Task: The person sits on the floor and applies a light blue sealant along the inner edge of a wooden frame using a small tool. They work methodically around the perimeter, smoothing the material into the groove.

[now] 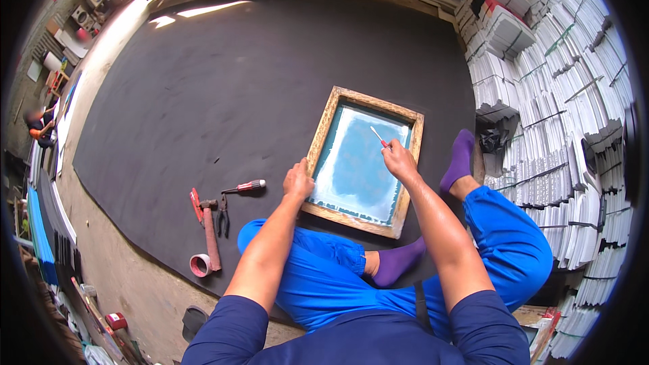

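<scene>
Together, Two Hands Work at a Wooden Frame

The wooden frame (378, 102) lies slightly turned on a dark floor sheet (203, 88), just ahead of the seated person's crossed-in leg, with a pale blue, white-smeared panel (355, 155) set inside its rails.

The left arm reaches forward from the navy sleeve, its forearm slanting up and a little to the right. The left hand (298, 181) is at the frame's left rail, toward the near corner, fingers bent over the wood in a grip.

The right arm slants up and to the left, its forearm crossing the right rail, so that the right hand (400, 162) hangs over the panel. Its fingers are closed around the handle of a slim tool (379, 136), whose pale shaft points away and to the left; whether the tip touches the panel, I cannot tell.

Well to the left of the frame, a hammer (211, 233), pliers (222, 217), a screwdriver (247, 186) and a tape roll (201, 265) lie on the sheet. Stacks of white bundles (554, 122) rise at the right.
</scene>
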Action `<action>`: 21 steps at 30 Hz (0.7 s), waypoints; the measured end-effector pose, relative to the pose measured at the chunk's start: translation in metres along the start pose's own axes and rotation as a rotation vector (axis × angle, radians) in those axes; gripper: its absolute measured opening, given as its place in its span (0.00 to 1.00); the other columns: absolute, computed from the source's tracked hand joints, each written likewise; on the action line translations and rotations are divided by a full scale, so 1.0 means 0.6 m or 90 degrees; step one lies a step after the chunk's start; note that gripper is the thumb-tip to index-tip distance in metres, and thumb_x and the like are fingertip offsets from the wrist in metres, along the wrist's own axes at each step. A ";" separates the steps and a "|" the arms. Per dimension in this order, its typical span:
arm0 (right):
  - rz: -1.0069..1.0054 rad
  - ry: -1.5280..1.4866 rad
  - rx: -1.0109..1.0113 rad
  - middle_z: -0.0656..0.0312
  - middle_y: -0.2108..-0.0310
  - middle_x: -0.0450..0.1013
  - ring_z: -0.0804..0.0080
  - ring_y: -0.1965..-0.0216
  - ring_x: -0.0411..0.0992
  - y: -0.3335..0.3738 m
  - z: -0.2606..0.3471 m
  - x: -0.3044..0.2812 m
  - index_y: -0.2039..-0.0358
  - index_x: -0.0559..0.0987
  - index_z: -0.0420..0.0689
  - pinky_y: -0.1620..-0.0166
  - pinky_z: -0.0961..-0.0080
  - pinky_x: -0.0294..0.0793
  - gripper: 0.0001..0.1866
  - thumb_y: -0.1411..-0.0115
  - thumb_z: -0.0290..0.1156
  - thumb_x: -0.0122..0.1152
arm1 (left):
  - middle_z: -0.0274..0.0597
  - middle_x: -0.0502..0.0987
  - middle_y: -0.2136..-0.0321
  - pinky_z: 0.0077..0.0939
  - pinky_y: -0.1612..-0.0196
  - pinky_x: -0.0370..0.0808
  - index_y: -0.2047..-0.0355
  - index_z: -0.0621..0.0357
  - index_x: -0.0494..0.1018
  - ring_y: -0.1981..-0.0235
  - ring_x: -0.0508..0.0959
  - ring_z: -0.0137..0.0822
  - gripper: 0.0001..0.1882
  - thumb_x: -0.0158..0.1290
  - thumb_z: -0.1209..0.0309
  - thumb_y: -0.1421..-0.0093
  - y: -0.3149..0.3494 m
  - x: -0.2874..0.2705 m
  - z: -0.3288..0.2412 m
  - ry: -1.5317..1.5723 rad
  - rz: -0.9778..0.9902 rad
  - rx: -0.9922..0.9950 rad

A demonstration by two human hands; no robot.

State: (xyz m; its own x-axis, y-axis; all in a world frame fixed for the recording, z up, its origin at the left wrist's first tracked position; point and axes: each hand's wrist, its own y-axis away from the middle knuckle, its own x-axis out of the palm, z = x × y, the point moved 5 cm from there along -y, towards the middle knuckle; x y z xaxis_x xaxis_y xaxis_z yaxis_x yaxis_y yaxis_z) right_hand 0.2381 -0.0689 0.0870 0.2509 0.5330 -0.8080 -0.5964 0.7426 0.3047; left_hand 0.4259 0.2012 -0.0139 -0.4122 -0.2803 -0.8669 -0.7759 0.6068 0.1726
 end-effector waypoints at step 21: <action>-0.059 0.063 -0.155 0.52 0.62 0.82 0.45 0.59 0.81 -0.218 0.089 0.074 0.38 0.78 0.69 0.57 0.48 0.81 0.19 0.29 0.46 0.55 | 0.46 0.75 0.52 0.47 0.48 0.78 0.34 0.52 0.68 0.49 0.78 0.51 0.42 0.69 0.54 0.47 -0.106 -0.023 -0.082 0.046 -0.009 0.013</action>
State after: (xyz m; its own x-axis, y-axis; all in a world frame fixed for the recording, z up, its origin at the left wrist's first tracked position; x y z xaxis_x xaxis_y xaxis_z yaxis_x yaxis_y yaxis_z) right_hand 0.3682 -0.1206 0.0384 0.2440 0.4168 -0.8756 -0.7436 0.6600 0.1069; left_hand 0.4575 0.1302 0.0101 -0.4353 -0.3423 -0.8327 -0.7721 0.6177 0.1497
